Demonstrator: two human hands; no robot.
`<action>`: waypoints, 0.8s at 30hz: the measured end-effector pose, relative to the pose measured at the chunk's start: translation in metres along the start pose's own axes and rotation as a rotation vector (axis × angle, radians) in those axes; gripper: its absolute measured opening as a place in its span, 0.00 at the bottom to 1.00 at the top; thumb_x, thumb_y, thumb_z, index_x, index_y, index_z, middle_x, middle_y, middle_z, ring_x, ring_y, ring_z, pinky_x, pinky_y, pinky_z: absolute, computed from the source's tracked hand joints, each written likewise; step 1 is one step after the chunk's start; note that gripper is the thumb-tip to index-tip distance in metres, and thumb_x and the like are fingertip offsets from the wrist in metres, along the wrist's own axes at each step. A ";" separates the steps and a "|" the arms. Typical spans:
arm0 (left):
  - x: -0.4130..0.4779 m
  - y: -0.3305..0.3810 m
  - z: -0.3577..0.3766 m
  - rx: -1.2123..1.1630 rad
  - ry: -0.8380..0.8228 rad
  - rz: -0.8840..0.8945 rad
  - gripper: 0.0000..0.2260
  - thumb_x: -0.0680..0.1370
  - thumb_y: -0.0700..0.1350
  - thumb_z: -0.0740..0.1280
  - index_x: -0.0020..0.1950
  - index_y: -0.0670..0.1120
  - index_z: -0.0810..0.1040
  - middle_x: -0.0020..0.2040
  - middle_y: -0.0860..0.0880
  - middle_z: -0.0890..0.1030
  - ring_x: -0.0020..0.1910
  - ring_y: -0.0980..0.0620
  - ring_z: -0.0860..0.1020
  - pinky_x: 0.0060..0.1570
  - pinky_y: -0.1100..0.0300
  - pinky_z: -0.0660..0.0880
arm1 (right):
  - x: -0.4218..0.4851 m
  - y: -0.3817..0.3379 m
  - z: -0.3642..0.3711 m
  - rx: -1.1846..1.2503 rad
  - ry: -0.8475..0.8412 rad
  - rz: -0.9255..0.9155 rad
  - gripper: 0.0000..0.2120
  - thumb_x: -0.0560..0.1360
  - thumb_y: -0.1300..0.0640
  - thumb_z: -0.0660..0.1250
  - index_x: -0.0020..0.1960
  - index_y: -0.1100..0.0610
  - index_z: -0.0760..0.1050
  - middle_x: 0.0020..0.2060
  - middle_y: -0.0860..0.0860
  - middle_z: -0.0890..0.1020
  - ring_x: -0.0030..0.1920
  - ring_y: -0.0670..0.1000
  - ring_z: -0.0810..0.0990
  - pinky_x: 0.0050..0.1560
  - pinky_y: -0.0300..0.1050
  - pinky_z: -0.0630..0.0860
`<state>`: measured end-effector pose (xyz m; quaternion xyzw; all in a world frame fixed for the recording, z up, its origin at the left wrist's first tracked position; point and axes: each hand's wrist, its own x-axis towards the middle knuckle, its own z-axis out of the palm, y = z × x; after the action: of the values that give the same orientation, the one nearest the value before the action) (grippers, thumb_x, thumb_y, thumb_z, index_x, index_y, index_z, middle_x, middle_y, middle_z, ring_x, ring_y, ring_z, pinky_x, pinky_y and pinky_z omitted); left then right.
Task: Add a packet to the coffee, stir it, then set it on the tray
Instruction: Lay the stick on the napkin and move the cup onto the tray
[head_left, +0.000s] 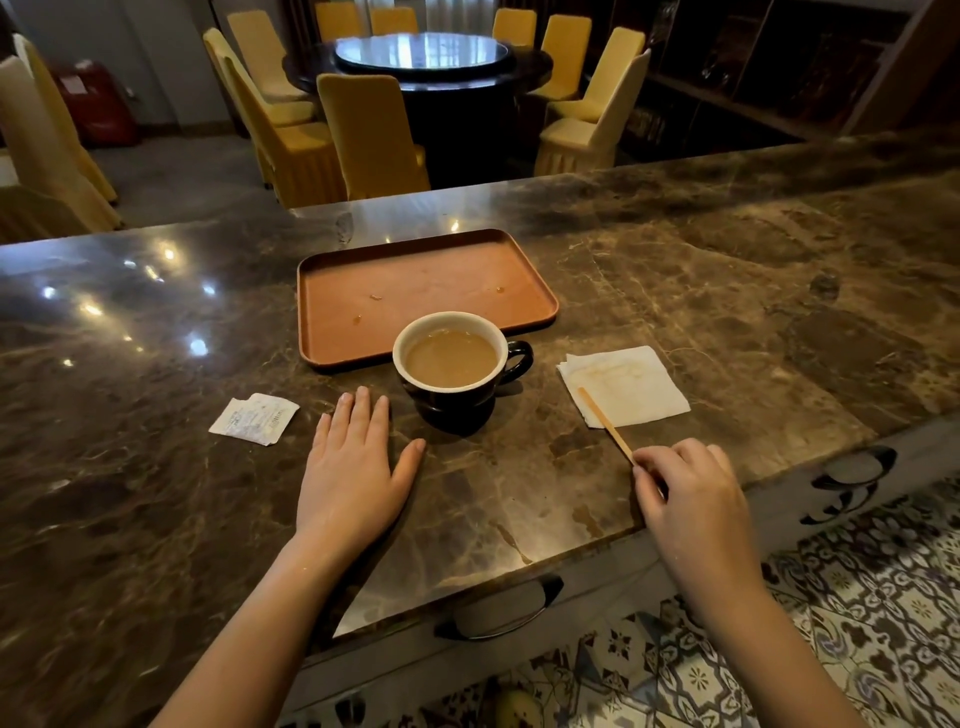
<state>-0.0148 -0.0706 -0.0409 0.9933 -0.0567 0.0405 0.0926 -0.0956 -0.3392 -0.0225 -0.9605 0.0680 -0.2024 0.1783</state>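
Wooden stirrer (605, 423) pinched by right hand (691, 493), cup (457, 374) nearby

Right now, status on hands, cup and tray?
Left hand flat on counter, empty. Right hand pinching stir stick over napkin. Cup beside tray, not on it. Packet lies left. Path clear.

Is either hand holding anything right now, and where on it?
The right hand pinches the wooden stir stick at its near end; its far end rests on the napkin. The left hand lies flat, holding nothing.

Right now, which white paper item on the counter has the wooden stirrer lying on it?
The napkin, right of the cup, with the stirrer across its near corner. The packet, on the left, lies bare.
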 end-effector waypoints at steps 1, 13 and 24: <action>0.000 0.000 0.000 0.001 -0.001 -0.001 0.31 0.77 0.62 0.46 0.75 0.47 0.49 0.77 0.46 0.48 0.75 0.50 0.44 0.70 0.55 0.40 | 0.000 0.001 0.001 0.003 0.001 0.003 0.05 0.70 0.65 0.69 0.46 0.63 0.79 0.36 0.55 0.78 0.40 0.52 0.69 0.36 0.44 0.67; -0.001 -0.002 0.004 0.010 0.012 -0.003 0.31 0.76 0.63 0.44 0.75 0.47 0.48 0.77 0.46 0.48 0.75 0.50 0.44 0.70 0.55 0.40 | 0.044 -0.031 -0.005 0.296 -0.029 -0.122 0.14 0.75 0.54 0.63 0.59 0.57 0.72 0.48 0.50 0.72 0.44 0.48 0.72 0.40 0.35 0.68; -0.001 -0.002 0.004 0.008 0.009 -0.005 0.32 0.75 0.64 0.43 0.75 0.47 0.48 0.77 0.47 0.48 0.75 0.51 0.44 0.71 0.55 0.40 | 0.146 -0.050 0.024 0.459 -0.647 -0.254 0.09 0.78 0.54 0.59 0.54 0.54 0.75 0.48 0.51 0.79 0.48 0.50 0.77 0.42 0.38 0.72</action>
<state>-0.0154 -0.0692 -0.0458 0.9936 -0.0538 0.0449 0.0889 0.0503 -0.3147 0.0288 -0.9106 -0.1573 0.0796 0.3738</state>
